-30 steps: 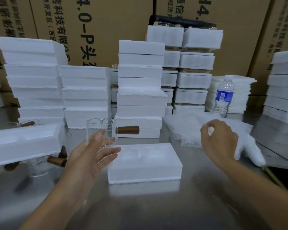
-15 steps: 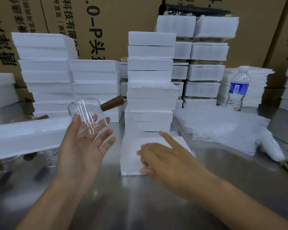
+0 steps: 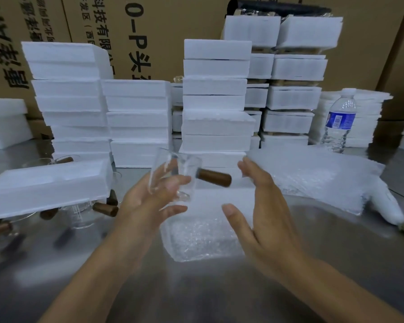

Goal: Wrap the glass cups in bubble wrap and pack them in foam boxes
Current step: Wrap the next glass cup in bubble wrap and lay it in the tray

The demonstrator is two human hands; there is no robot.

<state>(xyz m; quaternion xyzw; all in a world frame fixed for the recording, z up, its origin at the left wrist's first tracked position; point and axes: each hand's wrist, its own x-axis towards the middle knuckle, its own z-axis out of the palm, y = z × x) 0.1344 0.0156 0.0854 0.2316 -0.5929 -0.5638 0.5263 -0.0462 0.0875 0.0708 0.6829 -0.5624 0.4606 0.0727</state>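
From the head camera, the left hand (image 3: 149, 201) grips a clear glass cup (image 3: 173, 176) at its base, fingers curled around the blurred glass, holding it raised above the steel tabletop (image 3: 219, 294). The cup's brown wooden handle (image 3: 214, 177) sticks out to the right, tilted slightly downward. The right hand (image 3: 264, 210) is open, palm facing left, fingers spread, near the handle but apart from it and holding nothing. Below and between the two hands a sheet of bubble wrap (image 3: 201, 238) lies flat on the tabletop. A larger pile of bubble wrap (image 3: 313, 178) lies to the right. At left, a foam box half (image 3: 47, 185) rests on top of more glass cups (image 3: 79, 213) with wooden handles. Stacks of foam boxes (image 3: 217, 99) stand behind, before cardboard cartons (image 3: 173, 31). A water bottle (image 3: 339, 122) stands upright at right.
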